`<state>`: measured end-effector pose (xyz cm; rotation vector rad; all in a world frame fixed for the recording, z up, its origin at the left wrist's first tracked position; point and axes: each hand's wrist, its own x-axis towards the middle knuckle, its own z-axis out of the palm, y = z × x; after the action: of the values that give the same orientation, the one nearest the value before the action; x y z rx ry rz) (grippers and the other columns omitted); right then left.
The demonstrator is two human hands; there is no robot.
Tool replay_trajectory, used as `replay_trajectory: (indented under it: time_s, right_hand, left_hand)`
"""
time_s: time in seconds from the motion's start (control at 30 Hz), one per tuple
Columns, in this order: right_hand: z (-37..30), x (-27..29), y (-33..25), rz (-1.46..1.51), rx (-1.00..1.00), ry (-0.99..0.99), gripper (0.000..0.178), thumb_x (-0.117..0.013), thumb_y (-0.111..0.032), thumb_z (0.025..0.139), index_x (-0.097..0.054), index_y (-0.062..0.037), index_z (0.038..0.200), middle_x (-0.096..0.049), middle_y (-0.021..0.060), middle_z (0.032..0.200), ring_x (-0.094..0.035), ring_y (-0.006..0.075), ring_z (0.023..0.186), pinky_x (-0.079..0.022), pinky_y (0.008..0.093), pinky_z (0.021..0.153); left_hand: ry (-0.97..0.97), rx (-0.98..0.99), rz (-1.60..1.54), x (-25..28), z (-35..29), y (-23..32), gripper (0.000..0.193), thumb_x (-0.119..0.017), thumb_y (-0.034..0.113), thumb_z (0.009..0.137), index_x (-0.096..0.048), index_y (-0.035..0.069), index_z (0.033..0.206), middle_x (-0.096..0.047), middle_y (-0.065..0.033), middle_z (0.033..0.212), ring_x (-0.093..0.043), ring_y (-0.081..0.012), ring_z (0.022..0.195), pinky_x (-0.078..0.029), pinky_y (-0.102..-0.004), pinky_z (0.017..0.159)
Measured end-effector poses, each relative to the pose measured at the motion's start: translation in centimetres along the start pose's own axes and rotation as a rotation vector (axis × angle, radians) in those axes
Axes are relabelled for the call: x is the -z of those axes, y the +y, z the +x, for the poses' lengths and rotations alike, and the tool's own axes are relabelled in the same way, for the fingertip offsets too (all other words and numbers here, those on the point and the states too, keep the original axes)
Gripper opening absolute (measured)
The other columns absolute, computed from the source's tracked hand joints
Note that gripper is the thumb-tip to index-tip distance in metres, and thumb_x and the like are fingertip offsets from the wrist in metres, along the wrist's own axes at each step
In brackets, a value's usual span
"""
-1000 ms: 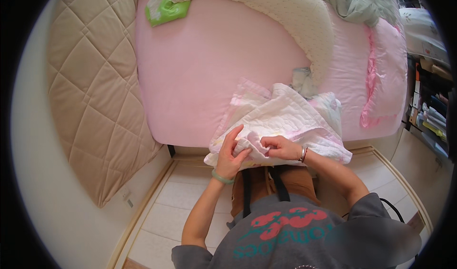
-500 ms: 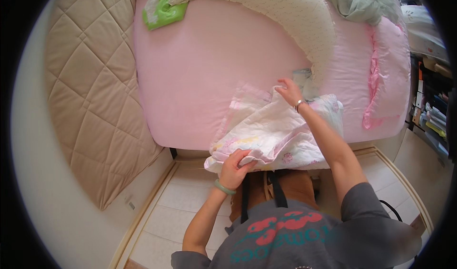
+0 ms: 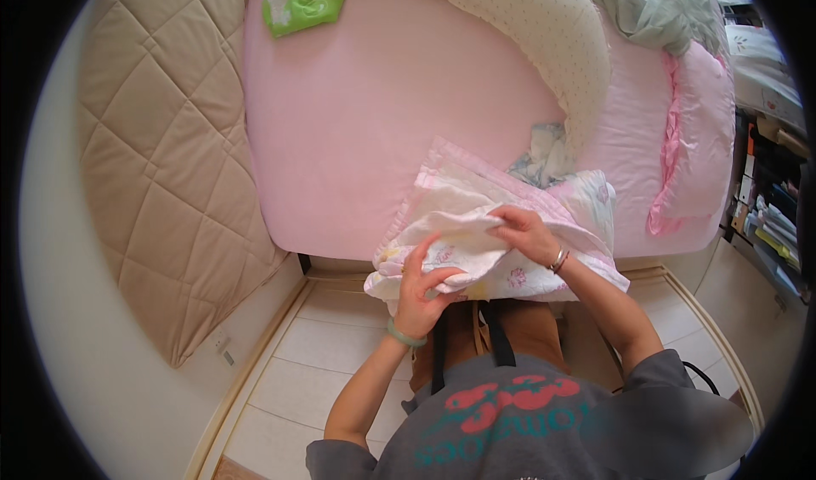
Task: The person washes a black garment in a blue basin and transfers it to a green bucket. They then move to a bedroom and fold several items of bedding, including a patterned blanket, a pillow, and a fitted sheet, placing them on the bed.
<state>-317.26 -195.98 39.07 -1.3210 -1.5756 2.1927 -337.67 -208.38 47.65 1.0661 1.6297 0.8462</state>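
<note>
A white quilt (image 3: 476,263) with pink and yellow prints and a pale pink border lies bunched at the near edge of the bed, partly hanging over it. My right hand (image 3: 525,235) is closed on a fold of the quilt, pulled up over its middle. Against its near left part is my left hand (image 3: 418,303), thumb and fingers spread apart on the cloth. Just beyond the quilt lies a crumpled grey-green patterned cloth (image 3: 544,159), partly covered by a long cream pillow.
The bed wears a pink sheet (image 3: 340,149). The curved cream pillow (image 3: 586,64) arcs across its far side. A green plastic package (image 3: 304,8), grey-green fabric (image 3: 650,4) and a pink pillow (image 3: 701,140) lie around it. A beige quilted pad (image 3: 161,166) leans at left; shelves (image 3: 769,200) stand right.
My right hand has come nearer and down, drawing a fold of the quilt toward me. My left hand's fingers have loosened from the gathered edge and spread apart.
</note>
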Motion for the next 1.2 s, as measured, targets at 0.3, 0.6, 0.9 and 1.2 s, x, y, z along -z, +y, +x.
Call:
replay_trajectory:
  time_s: [0.3, 0.6, 0.9, 1.2]
  right_hand:
    - [2.5, -2.4, -1.9, 0.248, -0.063, -0.406, 0.023, -0.056, -0.019, 0.093, -0.068, -0.0043, 0.106, -0.067, 0.0012, 0.096, -0.059, 0.0095, 0.086, -0.047, 0.0252, 0.078]
    - [18.9, -2.9, 12.3, -0.737, 0.132, 0.540, 0.045, -0.069, -0.032, 0.080, -0.060, -0.0074, 0.117, -0.064, 0.0118, 0.115, -0.063, 0.0261, 0.100, -0.049, 0.0362, 0.083]
    - [11.4, -4.4, 3.1, -0.395, 0.262, -0.112, 0.018, -0.068, -0.024, 0.083, -0.069, -0.0090, 0.094, -0.065, 0.0074, 0.088, -0.059, 0.0231, 0.082, -0.047, 0.0352, 0.071]
    - [-3.1, -3.3, -7.0, 0.001, 0.248, -0.284, 0.021, -0.061, -0.020, 0.090, -0.067, -0.0024, 0.102, -0.066, 0.0103, 0.089, -0.061, 0.0176, 0.082, -0.048, 0.0287, 0.074]
  left_hand:
    - [0.021, 0.129, -0.230, 0.6, 1.1, -0.9, 0.026, -0.072, -0.003, 0.074, -0.070, 0.006, 0.099, -0.062, -0.0096, 0.112, -0.060, -0.0200, 0.102, -0.047, -0.0299, 0.088]
    - [0.025, -0.012, -0.057, -0.2, -1.2, -0.9, 0.024, -0.067, -0.005, 0.074, -0.061, 0.007, 0.094, -0.063, -0.0117, 0.106, -0.059, -0.0284, 0.104, -0.046, -0.0347, 0.086]
    - [0.167, 0.236, -0.078, 0.5, -0.6, 0.5, 0.031, -0.072, -0.002, 0.075, -0.060, 0.006, 0.102, -0.058, -0.0071, 0.101, -0.056, -0.0181, 0.089, -0.044, -0.0278, 0.079]
    - [0.154, 0.065, -0.208, 0.6, -1.3, 2.9, 0.028, -0.079, 0.000, 0.070, -0.061, 0.005, 0.090, -0.057, -0.0056, 0.107, -0.056, -0.0149, 0.097, -0.046, -0.0279, 0.084]
